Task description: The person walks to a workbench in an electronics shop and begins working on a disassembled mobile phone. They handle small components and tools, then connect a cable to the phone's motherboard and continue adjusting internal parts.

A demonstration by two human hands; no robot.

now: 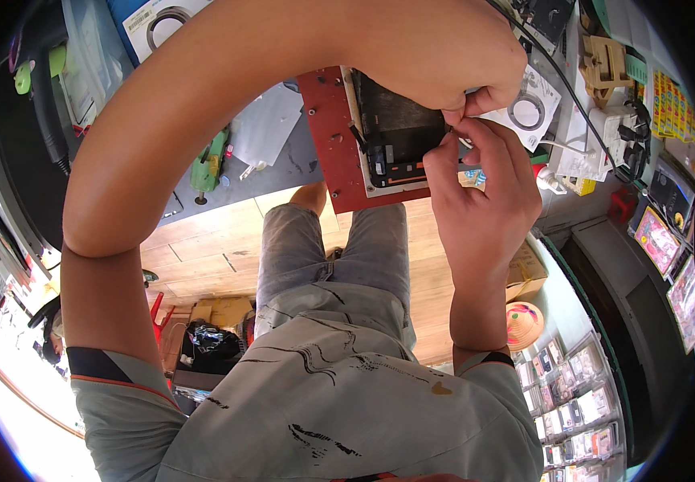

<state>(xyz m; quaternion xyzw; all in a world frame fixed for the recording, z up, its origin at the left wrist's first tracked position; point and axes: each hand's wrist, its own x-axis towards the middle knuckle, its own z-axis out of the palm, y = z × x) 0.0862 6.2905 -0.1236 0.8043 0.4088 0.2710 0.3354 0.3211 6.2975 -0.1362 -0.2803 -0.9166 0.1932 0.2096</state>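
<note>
An opened black device housing (399,120), of phone or tablet shape, lies on a pale pad on a red plate (323,120) with screws in it. Small orange patches show along its near edge. My left arm arches over from the left, and my left hand (476,68) is bent down at the housing's right edge with thumb and finger pinched. My right hand (484,177) comes from below, its fingers pinched right beside the left fingertips. Whatever lies between the fingertips is too small to make out. The left hand and forearm cover the housing's far part.
A green tool (207,169) and a clear plastic sheet (267,120) lie on the grey bench to the left. A black cable (560,76) runs along the right. A white box (528,108) with a ring picture and a wooden holder (604,64) stand beyond it.
</note>
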